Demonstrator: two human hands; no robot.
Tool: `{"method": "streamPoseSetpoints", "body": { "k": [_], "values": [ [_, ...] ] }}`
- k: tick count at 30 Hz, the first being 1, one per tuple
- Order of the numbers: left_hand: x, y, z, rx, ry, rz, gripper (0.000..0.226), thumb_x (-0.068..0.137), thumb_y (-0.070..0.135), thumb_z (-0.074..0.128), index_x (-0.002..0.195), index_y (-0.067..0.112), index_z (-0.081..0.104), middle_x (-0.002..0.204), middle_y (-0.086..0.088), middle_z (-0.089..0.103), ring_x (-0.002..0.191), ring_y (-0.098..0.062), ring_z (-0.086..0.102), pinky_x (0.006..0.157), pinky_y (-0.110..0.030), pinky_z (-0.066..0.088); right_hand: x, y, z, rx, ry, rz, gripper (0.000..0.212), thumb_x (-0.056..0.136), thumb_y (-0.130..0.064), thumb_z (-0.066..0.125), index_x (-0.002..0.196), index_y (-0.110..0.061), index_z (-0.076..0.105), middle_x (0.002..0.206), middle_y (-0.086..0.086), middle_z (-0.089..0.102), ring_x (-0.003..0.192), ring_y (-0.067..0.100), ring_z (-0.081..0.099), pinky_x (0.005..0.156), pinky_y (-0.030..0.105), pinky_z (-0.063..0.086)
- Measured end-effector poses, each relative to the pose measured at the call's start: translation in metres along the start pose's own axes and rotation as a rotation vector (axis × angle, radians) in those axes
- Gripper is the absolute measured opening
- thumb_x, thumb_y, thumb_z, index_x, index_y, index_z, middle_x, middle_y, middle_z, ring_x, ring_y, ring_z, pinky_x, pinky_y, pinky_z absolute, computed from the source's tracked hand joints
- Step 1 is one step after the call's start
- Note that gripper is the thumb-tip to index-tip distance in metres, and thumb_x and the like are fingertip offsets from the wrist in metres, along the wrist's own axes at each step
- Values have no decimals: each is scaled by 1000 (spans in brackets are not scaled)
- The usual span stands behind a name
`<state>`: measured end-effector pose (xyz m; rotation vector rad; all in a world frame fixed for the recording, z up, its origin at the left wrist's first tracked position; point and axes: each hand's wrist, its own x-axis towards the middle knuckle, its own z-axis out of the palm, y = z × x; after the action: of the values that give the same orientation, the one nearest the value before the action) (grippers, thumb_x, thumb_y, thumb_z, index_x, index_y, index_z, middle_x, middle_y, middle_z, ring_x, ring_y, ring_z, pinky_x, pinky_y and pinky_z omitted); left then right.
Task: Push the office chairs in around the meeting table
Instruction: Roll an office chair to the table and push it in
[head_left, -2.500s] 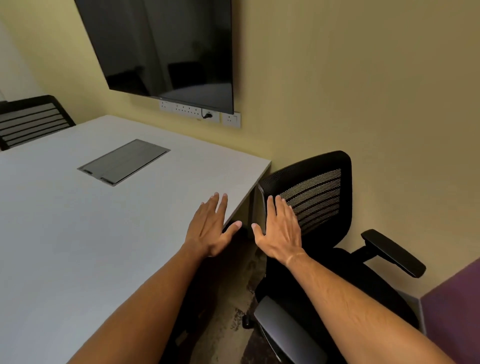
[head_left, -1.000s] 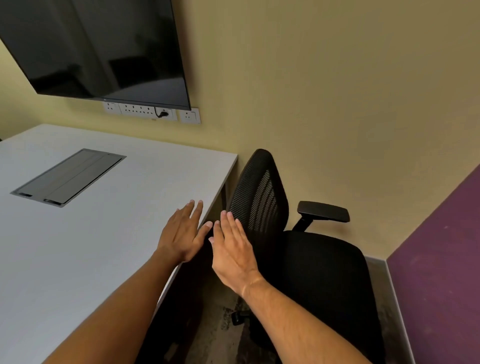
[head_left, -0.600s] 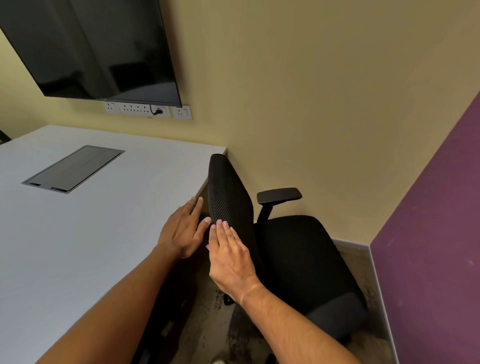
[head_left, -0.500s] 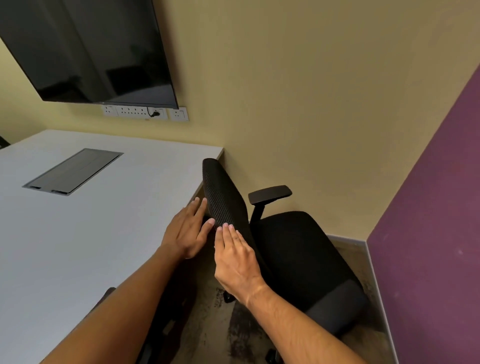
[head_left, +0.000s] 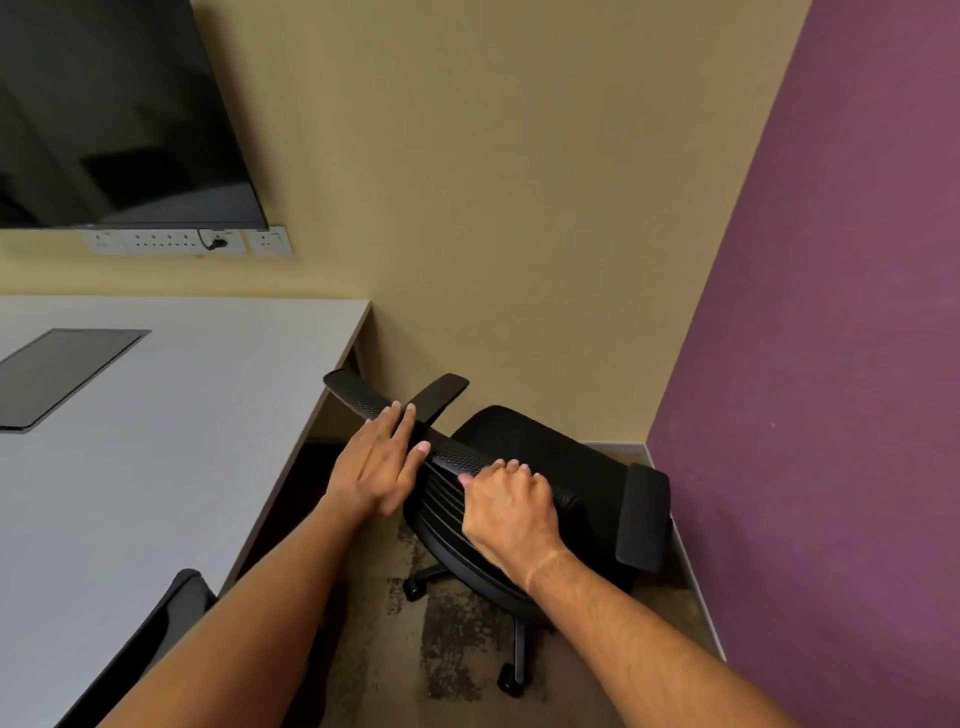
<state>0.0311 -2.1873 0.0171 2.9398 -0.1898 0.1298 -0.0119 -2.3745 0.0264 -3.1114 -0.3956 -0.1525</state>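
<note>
Both hands are on the top edge of one black office chair (head_left: 524, 467), which stands at the corner of the grey worktop (head_left: 156, 441), off its right side and not tucked under it. The left hand (head_left: 376, 467) lies flat with fingers stretched out and close together, resting on the upper rim of the mesh backrest. The right hand (head_left: 511, 512) is curled over the same rim further along, fingers hooked over the top and gripping it.

Beyond the hands sits the chair's seat, with two padded armrests: one (head_left: 436, 397) just past the left fingertips, one (head_left: 641, 517) to the right of the right hand. Below the hands the chair's star base and two visible wheels rest on a dark, mottled floor (head_left: 452, 649).

To the left of the left hand the worktop carries a dark inset panel (head_left: 57, 374); whether anything lies inside it cannot be told. Under the left forearm, the dark edge of a second chair (head_left: 171, 603) shows against the worktop.

Ahead, a yellow wall (head_left: 493, 182) holds one black screen (head_left: 114, 114) with a row of sockets (head_left: 187, 241) beneath. A purple wall (head_left: 831, 364) closes the right side, near the chair.
</note>
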Motion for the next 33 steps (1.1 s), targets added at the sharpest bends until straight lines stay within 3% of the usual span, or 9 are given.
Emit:
{"method": "streamPoseSetpoints", "body": {
  "k": [3, 10, 15, 19, 23, 27, 29, 31, 33],
  "values": [
    [-8, 4, 5, 3, -22, 23, 92, 81, 66, -7, 154, 13, 12, 162, -12, 14, 149, -23, 9, 121, -37, 7, -5, 13, -7, -13, 24, 44, 49, 100, -37, 38, 92, -1, 71, 84, 18, 71, 79, 33, 70, 66, 41, 56],
    [-7, 12, 7, 46, -56, 61, 94, 81, 66, -8, 153, 13, 19, 161, -14, 18, 149, -24, 10, 121, -40, 6, -10, 51, -11, -9, 62, 215, 38, 98, -33, 38, 93, -7, 66, 89, 12, 70, 84, 32, 68, 72, 40, 51],
    [-2, 19, 9, 105, -99, 47, 71, 98, 56, 10, 152, 12, 20, 160, -14, 18, 149, -24, 10, 121, -40, 6, -6, 80, -1, -41, 4, 346, 37, 86, -31, 40, 94, -7, 68, 93, 14, 71, 90, 35, 66, 87, 46, 51],
    [8, 24, 14, 104, -110, 23, 74, 96, 58, 7, 148, 11, 30, 157, -15, 29, 147, -25, 19, 121, -41, 10, 2, 104, 10, -74, -11, 376, 46, 90, -36, 35, 95, -9, 72, 102, 18, 71, 103, 36, 62, 102, 52, 40],
    [21, 29, 20, 137, -74, 6, 85, 89, 61, -5, 133, 14, 50, 139, -11, 53, 135, -22, 42, 117, -42, 24, 9, 137, 22, -13, 9, 283, 57, 95, -47, 28, 95, -13, 73, 102, 11, 73, 110, 27, 61, 107, 45, 34],
    [29, 41, 23, 162, -38, 19, 70, 93, 54, 4, 108, 18, 62, 116, -6, 67, 113, -20, 59, 107, -40, 35, 22, 161, 16, -2, -19, 176, 60, 95, -55, 25, 90, -17, 73, 89, 5, 72, 92, 22, 65, 101, 42, 39],
    [28, 50, 23, 185, 10, -5, 65, 92, 54, 8, 91, 22, 65, 98, -3, 71, 95, -20, 64, 89, -36, 45, 26, 170, 14, -6, -21, 137, 61, 95, -57, 25, 87, -18, 72, 86, 3, 71, 87, 20, 64, 101, 41, 39],
    [24, 58, 25, 188, 36, -62, 65, 90, 57, 8, 80, 25, 64, 81, 1, 68, 77, -17, 63, 67, -32, 45, 28, 178, 14, 3, -16, 101, 61, 95, -57, 26, 86, -18, 71, 84, 3, 71, 86, 19, 64, 103, 40, 39],
    [17, 63, 28, 168, 53, -121, 65, 88, 59, 8, 76, 26, 63, 75, 4, 65, 70, -14, 59, 61, -31, 44, 31, 184, 14, 11, -6, 66, 62, 94, -57, 26, 85, -17, 72, 81, 3, 70, 85, 19, 64, 105, 40, 38]
  ]
}}
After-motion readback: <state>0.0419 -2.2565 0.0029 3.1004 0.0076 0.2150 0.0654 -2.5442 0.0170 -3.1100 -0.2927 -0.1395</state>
